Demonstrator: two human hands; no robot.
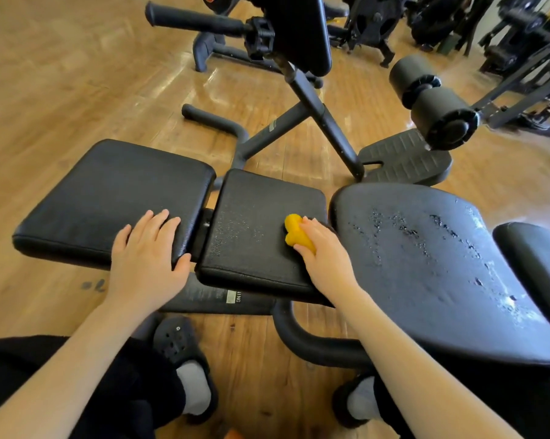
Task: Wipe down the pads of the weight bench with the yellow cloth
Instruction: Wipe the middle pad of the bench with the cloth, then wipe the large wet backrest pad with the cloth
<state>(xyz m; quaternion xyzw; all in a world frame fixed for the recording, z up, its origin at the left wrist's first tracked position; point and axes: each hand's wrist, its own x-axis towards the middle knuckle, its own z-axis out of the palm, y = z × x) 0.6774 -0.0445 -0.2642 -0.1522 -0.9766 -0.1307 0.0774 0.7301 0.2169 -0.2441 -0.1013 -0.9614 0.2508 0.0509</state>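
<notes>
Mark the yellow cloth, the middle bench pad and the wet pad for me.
yellow cloth (294,228): head view, exposed bunched end beyond the fingers.
middle bench pad (254,223): head view, bare top surface.
wet pad (419,248): head view, top surface among droplets.

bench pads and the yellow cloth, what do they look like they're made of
Bench pads: likely black vinyl or faux leather over foam, judging by the fine pebbled grain, dull sheen and piped seam edges. Yellow cloth: soft matte fabric, perhaps microfibre, bunched under the right hand; weave too small to tell.

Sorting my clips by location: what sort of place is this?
Most likely a gym: a padded weight bench, foam leg rollers and more black exercise machines standing on a wooden floor.
</notes>
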